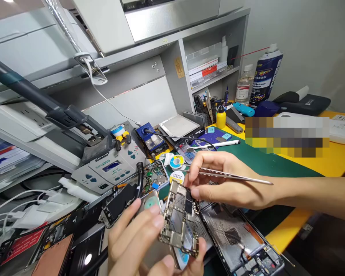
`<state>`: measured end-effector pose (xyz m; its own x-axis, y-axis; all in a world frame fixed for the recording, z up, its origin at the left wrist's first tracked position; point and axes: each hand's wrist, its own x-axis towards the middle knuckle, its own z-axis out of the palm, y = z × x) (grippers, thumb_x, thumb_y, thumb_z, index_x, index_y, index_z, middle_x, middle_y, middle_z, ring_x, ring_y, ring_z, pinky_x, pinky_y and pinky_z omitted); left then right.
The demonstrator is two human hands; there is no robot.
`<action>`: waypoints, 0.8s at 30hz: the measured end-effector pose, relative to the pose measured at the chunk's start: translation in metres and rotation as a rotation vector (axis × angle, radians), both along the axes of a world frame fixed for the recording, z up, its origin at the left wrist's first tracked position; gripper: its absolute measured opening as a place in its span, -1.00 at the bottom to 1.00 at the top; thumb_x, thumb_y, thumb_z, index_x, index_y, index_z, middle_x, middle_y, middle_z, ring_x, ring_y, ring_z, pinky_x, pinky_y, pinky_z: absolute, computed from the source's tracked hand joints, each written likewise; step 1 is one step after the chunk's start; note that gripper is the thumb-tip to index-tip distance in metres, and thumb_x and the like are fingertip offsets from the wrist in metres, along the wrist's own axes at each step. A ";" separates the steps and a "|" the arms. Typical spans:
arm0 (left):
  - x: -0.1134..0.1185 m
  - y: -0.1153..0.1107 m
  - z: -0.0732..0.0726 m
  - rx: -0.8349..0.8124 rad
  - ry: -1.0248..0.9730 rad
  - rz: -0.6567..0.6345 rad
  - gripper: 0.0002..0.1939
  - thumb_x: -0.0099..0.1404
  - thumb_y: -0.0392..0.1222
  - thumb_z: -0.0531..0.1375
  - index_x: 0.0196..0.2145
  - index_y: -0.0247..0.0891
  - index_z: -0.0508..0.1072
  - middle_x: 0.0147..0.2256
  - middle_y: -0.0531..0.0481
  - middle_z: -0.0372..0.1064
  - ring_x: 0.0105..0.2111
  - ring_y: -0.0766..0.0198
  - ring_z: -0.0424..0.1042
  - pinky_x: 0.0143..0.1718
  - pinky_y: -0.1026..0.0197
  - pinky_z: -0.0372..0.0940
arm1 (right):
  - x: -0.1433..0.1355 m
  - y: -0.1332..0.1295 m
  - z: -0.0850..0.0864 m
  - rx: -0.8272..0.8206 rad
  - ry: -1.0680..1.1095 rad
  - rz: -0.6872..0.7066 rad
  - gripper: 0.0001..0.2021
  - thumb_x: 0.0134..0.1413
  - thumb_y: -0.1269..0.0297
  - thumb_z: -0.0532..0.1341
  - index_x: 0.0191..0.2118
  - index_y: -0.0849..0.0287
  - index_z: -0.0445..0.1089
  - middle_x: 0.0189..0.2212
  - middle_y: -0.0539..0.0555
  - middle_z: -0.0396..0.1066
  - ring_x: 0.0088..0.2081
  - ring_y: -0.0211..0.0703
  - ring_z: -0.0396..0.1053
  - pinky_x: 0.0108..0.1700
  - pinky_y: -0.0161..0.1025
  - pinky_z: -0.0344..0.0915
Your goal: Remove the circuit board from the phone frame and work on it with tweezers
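Observation:
A phone circuit board (176, 220) is held up and tilted in front of me. My left hand (138, 241) grips it from the left and below, its fingers along the left edge and its thumb low on the right. Between the fingers of my right hand (232, 182) lie metal tweezers (232, 175), their rear end pointing right across the wrist. That thumb meets the board's upper right edge. An opened phone frame (228, 230) lies just right of the board. Behind the board sit a solder-wire spool (176, 161) and a second round-labelled spool (176, 176).
A soldering station (112, 166) stands at left, with a black hose (140, 178) near the board. Another board (155, 176) lies behind my left hand. A green mat (264, 165) covers the bench. A spray can (266, 76) and bottle (245, 82) stand at the back right.

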<state>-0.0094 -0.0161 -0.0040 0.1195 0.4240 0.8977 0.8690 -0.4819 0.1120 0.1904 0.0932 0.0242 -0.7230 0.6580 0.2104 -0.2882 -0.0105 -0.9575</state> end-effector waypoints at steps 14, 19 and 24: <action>-0.009 0.006 0.001 -0.035 -0.012 -0.028 -0.43 -0.06 -0.38 0.49 -0.16 -0.21 0.32 -0.01 -0.22 0.46 0.02 -0.07 0.48 0.08 -0.28 0.38 | -0.003 0.013 0.003 -0.317 -0.005 0.052 -0.76 -0.10 0.47 0.46 -0.29 0.19 0.43 -0.39 -0.05 0.47 -0.46 -0.29 0.43 -0.41 -0.31 0.48; -0.020 0.010 0.000 -0.099 0.046 -0.071 -0.40 -0.07 -0.39 0.46 -0.09 -0.25 0.32 0.02 -0.31 0.45 0.08 -0.14 0.43 0.12 -0.31 0.33 | -0.004 0.013 0.003 -0.413 0.001 0.043 -0.77 -0.11 0.51 0.44 -0.32 0.20 0.45 -0.44 -0.04 0.46 -0.45 -0.27 0.41 -0.43 -0.28 0.52; -0.012 0.008 -0.001 -0.189 -0.105 -0.054 -0.49 0.03 -0.28 0.41 -0.10 -0.15 0.29 0.01 -0.22 0.46 0.10 -0.13 0.42 0.18 -0.37 0.27 | -0.005 0.014 0.003 -0.490 -0.015 0.050 -0.74 -0.10 0.48 0.47 -0.29 0.21 0.43 -0.49 -0.04 0.46 -0.46 -0.27 0.43 -0.43 -0.30 0.51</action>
